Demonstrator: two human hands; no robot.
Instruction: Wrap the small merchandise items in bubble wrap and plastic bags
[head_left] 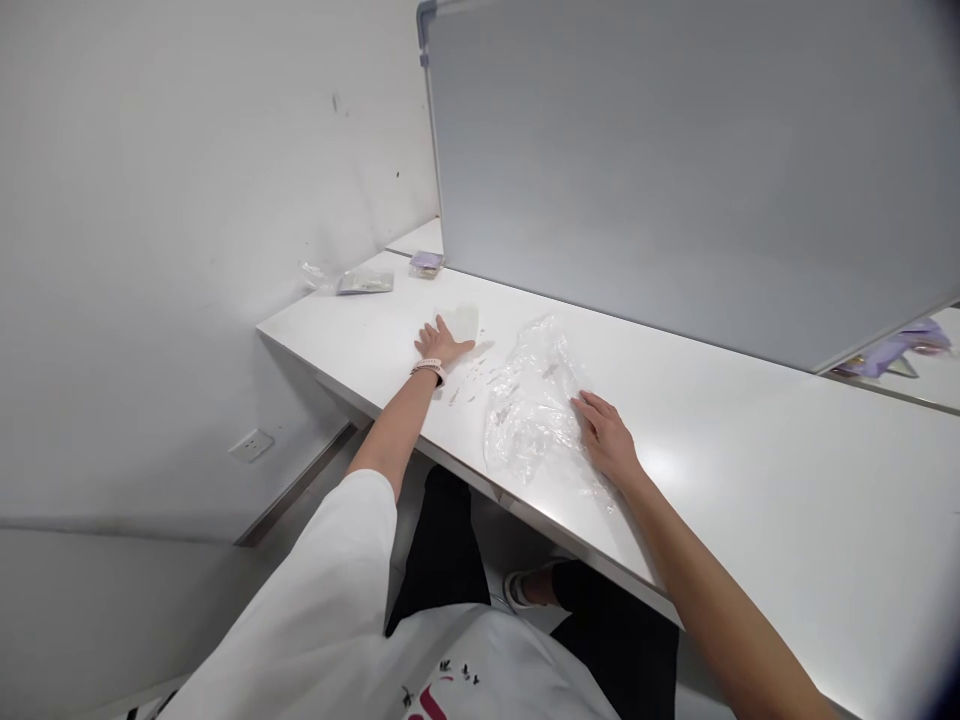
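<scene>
My left hand (443,346) reaches over the white table with its fingers spread, at the near edge of a pale, flat sheet (465,320). Small bits (471,385) lie scattered on the tabletop just right of that hand. To their right spreads a crumpled clear plastic bag (532,400). My right hand (606,435) rests at the bag's right edge, fingers stretched out and touching the plastic. Whether anything lies under either palm is hidden.
A large whiteboard (637,180) stands along the table's far edge. Toward the left end lie a flat clear packet (366,282), crumpled plastic (315,275) and a small purple packet (427,262). Purple packages (900,348) show beyond the board at right. A wall borders the left.
</scene>
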